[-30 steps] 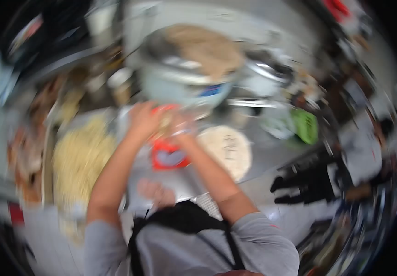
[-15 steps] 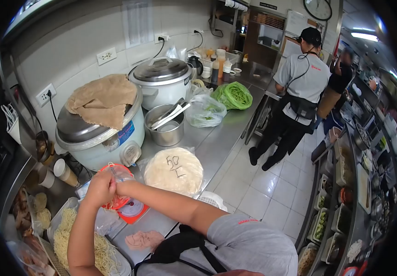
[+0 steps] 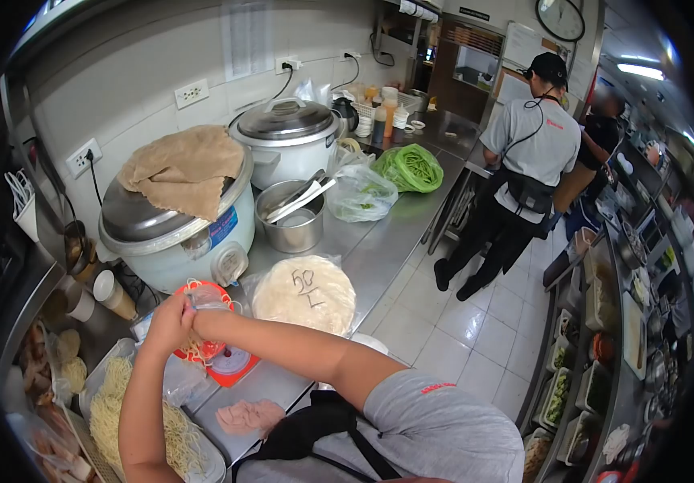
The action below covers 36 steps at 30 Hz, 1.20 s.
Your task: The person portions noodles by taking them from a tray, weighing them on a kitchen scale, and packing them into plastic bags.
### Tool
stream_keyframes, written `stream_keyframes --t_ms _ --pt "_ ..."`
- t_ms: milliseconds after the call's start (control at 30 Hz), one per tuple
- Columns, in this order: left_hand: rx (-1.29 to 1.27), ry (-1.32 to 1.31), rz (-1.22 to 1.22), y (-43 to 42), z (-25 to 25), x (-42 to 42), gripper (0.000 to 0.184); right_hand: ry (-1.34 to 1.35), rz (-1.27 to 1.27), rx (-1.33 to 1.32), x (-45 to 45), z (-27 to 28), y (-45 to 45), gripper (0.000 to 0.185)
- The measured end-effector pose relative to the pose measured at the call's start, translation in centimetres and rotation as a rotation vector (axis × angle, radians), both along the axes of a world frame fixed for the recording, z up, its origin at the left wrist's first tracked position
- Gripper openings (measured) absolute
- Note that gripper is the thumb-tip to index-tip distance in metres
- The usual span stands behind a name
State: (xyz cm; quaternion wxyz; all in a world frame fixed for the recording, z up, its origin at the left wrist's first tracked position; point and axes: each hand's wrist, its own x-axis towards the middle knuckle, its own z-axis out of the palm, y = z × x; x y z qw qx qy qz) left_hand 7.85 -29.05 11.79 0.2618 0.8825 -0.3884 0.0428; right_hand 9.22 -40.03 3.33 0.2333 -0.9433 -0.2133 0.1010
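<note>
My left hand [image 3: 168, 324] and my right hand [image 3: 208, 324] meet with fingers closed over an orange kitchen scale [image 3: 238, 372]. Both grip a clear plastic bag [image 3: 212, 299], partly hidden by the fingers. Strands of noodles show around the bag on the scale's orange pan [image 3: 199, 286]. Below my left forearm a tray of yellow noodles [image 3: 125, 414] lies close by. More crumpled clear plastic [image 3: 186, 380] rests between the tray and the scale. A pink crumpled cloth [image 3: 250, 417] is on the counter near my body.
A bagged round stack marked "50" [image 3: 305, 295] lies beyond my right forearm. Behind it stand a steel pot [image 3: 291, 229] and two large rice cookers, the nearer one [image 3: 178, 258] under a brown cloth [image 3: 182, 173]. A co-worker [image 3: 528, 145] stands in the aisle.
My hands have stayed together at the bag, with the right hand shifting slightly left and down. The camera view has moved a little; the counter items stay put.
</note>
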Motion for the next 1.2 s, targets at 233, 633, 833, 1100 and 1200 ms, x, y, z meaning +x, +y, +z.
stream_keyframes --t_ms 233,633,833,1100,1200 --pt "0.016 -0.105 0.445 0.4 -1.4 2.6 0.009 -0.464 -0.121 -0.326 -2.6 2.2 2.3 0.02" --pt "-0.113 0.061 0.613 2.9 -6.1 4.4 0.011 -0.56 -0.124 0.287 -4.2 2.9 0.2 0.017" --pt "0.092 0.092 0.741 3.6 -6.4 4.7 0.021 -0.888 0.182 0.464 -3.5 2.0 -0.9 0.021" --pt "0.311 0.215 0.673 2.4 -0.6 -1.6 0.06 -0.756 -0.175 0.737 -1.3 4.0 -0.4 0.033" --pt "-0.058 -0.012 0.449 3.5 -4.6 -1.1 0.027 -0.404 -0.369 0.932 0.4 3.1 0.0 0.03"
